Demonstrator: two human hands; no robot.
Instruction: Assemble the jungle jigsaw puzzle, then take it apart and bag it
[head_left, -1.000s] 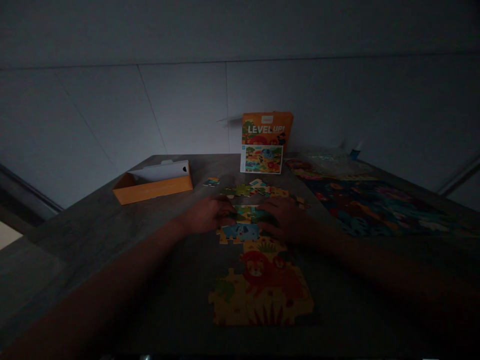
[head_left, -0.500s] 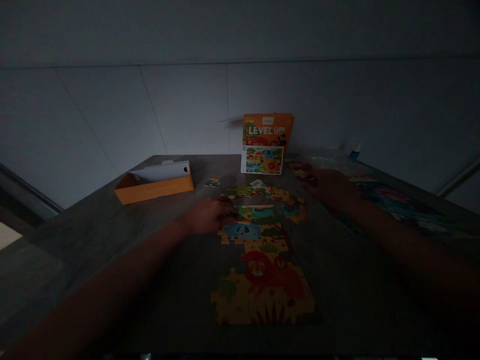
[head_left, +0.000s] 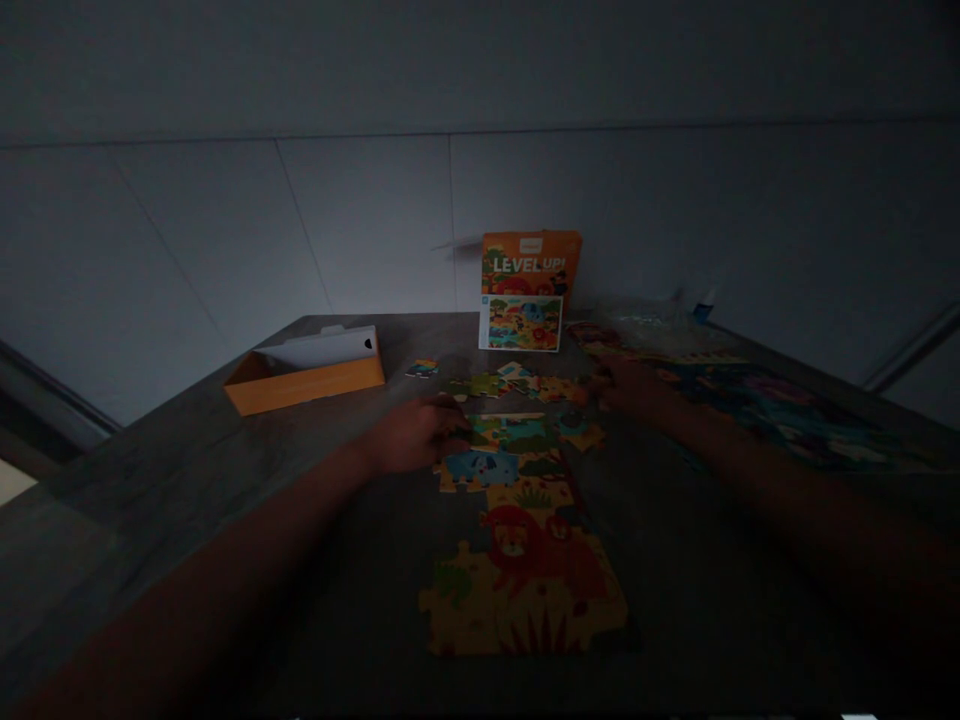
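Note:
A partly joined jigsaw puzzle (head_left: pixel 525 560) runs away from me on the grey table, with red lions at the near end and a blue elephant piece (head_left: pixel 480 468) farther up. My left hand (head_left: pixel 420 432) has its fingers curled at the left edge of a green and blue puzzle piece (head_left: pixel 517 432) above the elephant. Over on the right, my right hand (head_left: pixel 630 390) reaches down at the end of a row of loose puzzle pieces (head_left: pixel 487 384). Its fingertips are dark, so their grip does not show. Just below them lies an orange and blue puzzle piece (head_left: pixel 579 430).
An orange box tray (head_left: pixel 307 385) sits at the left. The orange puzzle box (head_left: pixel 531 265) stands at the back with a picture card (head_left: pixel 523 323) before it. Another colourful puzzle (head_left: pixel 795 415), clear plastic (head_left: pixel 637 320) and a small piece (head_left: pixel 422 369) lie around. The light is dim.
My right hand has moved left and a little nearer, from beside the right-hand puzzle to the loose pieces. My left hand has stayed at the same puzzle edge.

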